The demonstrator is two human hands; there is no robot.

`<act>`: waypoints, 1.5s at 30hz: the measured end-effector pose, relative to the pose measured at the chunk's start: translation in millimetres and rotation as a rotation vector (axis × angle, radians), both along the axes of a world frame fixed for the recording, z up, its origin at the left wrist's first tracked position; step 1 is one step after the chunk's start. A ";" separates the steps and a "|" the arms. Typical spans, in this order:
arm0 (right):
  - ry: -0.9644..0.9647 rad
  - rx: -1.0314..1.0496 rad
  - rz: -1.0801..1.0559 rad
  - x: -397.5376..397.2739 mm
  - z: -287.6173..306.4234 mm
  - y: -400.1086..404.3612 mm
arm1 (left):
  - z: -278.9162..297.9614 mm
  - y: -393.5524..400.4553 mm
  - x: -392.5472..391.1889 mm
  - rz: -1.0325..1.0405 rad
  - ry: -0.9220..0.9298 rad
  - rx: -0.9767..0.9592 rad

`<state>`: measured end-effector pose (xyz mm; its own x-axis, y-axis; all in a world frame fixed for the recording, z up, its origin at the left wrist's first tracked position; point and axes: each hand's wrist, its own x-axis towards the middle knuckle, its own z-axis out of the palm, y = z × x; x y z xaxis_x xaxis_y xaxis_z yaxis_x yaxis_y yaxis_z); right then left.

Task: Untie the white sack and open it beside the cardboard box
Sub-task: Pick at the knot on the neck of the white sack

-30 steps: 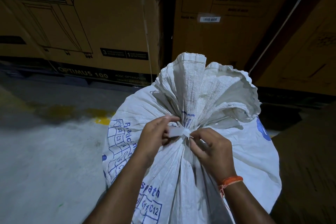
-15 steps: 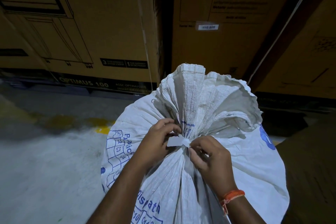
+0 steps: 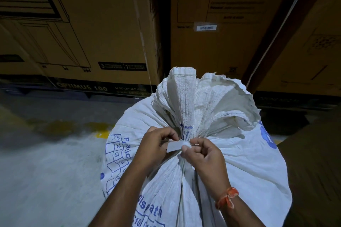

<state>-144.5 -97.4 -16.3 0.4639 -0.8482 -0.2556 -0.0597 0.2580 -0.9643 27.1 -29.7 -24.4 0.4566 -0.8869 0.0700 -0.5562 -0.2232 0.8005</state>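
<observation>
Pinching a flat white tie strip (image 3: 174, 146) at the gathered neck of the white sack (image 3: 239, 162) with both hands; my left hand (image 3: 156, 148) has thumb and curled fingers closed on the strip's left end; my right hand (image 3: 203, 155) has thumb and forefinger closed on the knot end of the same strip, remaining fingers curled under; the two hands sit just beside each other, joined by the strip.

Item, white sack: woven, full, upright on the floor directly before me; neck bunched and still tied; loose mouth fabric fanned upward above the tie; blue printing on its left side, a grid of cells lettered C2, C3 and the like, and partial blue lettering lower down; a blue mark on its right side, partly hidden.

Item, orange thread band (image 3: 227, 197): around my right wrist.

Item, cardboard box (image 3: 103, 24): large, brown, standing behind and to the left of the sack, printed with a line drawing and the words OPTIMUS 100 along its dark base.

Item, second cardboard box (image 3: 221, 46): directly behind the sack, bearing a barcode label (image 3: 206, 27) and blurred printed text.

Item, grey concrete floor (image 3: 46, 171): a yellow paint mark (image 3: 102, 133) near the sack's left side.
</observation>
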 end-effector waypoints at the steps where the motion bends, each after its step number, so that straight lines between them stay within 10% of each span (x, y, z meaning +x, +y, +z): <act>1: -0.045 0.082 -0.019 2.7 2.0 1.8 | -0.1 -0.2 -0.2 -0.007 -0.001 0.005; 15: -0.152 0.576 -0.120 15.5 6.4 2.2 | 3.3 -0.3 -1.9 -0.078 -0.005 0.084; 45: 0.085 -0.178 0.169 -17.7 -6.2 -18.2 | 0.4 -1.7 -4.4 -0.034 -0.116 0.052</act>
<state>-162.2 -115.7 -22.5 0.5864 -0.7953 -0.1534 -0.1706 0.0638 -0.9833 22.6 -31.4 -24.0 0.4179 -0.9054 0.0744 -0.6525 -0.2422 0.7181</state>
